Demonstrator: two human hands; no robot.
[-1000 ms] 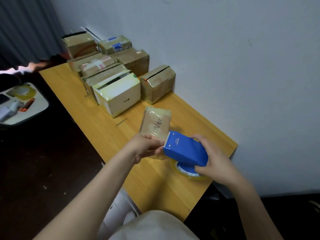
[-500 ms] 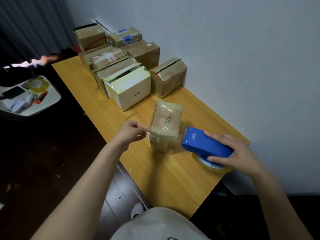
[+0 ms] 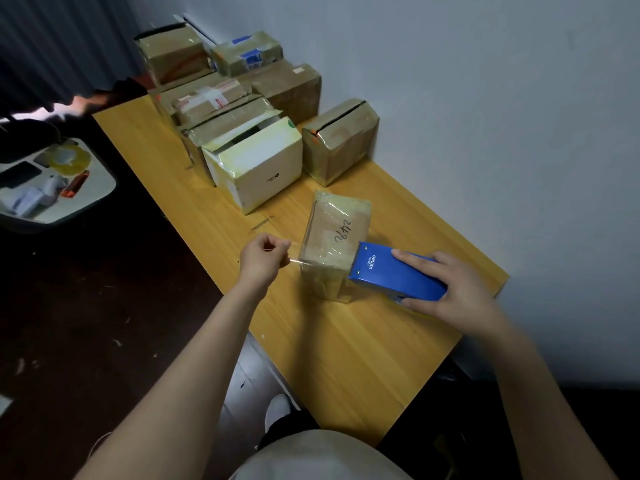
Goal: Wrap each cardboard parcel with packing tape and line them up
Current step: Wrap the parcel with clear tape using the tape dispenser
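As I am drawing my left hand away from the parcel, the head view is showing its fingers curling into a tight pinch on a faint strip of clear tape. The strip is running rightward from that pinch to the parcel's near edge. A second ago this hand was lying against the parcel beside the dispenser's nose. Now it is standing apart, with only tape bridging the gap.

My right hand is clasping the blue tape dispenser, fingers over the top, thumb on the near side. Its toothed nose is sitting against the parcel, just ahead of my fingertips, higher than it was a second ago.

The parcel is standing on the table between my two grips, already glossy with tape. Past both hands, the other parcels are sitting grouped by the wall.

Judgement: I am paying out a fresh length for another pass. I cannot tell whether it is cut. Lining this parcel up is not yet done.
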